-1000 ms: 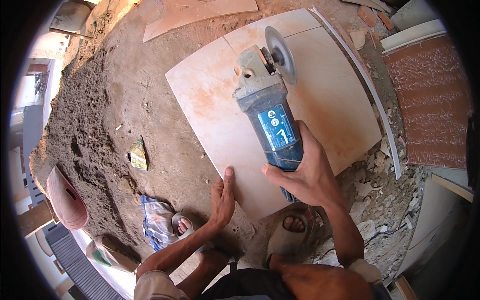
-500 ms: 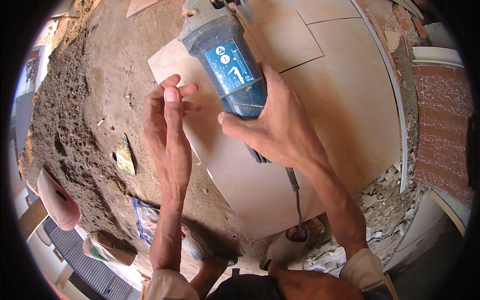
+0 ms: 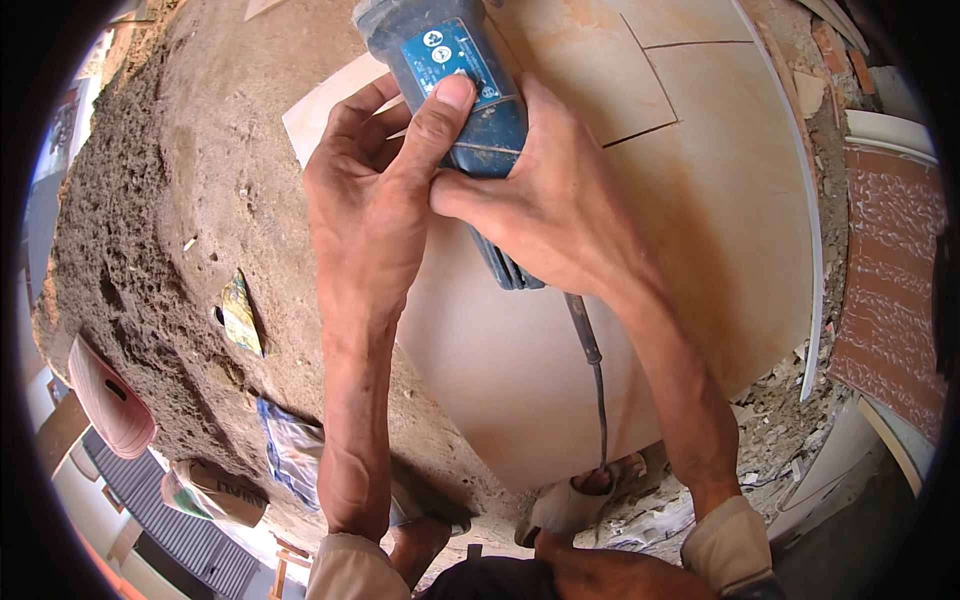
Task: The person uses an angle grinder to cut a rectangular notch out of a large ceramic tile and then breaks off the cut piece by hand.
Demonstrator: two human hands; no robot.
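A dusty blue angle grinder [image 3: 490, 135] is held over the floor tiles, its head cut off by the top edge of the picture. My right hand [image 3: 545, 195] is wrapped round the grinder's body from the right. On the left side, my left hand [image 3: 385, 165] grips it too, the thumb lying across its label and the fingers partly hidden behind the body. The power cord [image 3: 600, 390] runs down from the grinder's rear towards my foot. Beneath lies a large cream tile [image 3: 520, 400]; farther off, dark joint lines show between tiles.
Rough cement and sand [image 3: 120, 270] spread along the left. A crumpled wrapper [image 3: 240, 315], a blue-white bag [image 3: 292, 450] and a pink object with a slot [image 3: 110, 400] lie there. A pale strip [image 3: 812, 300] borders the tiles at right, beside rubble and a brown patterned panel [image 3: 885, 270].
My left hand has moved from beside the grinder onto its body, thumb over the label. The grinder and my right hand have shifted up in the picture.
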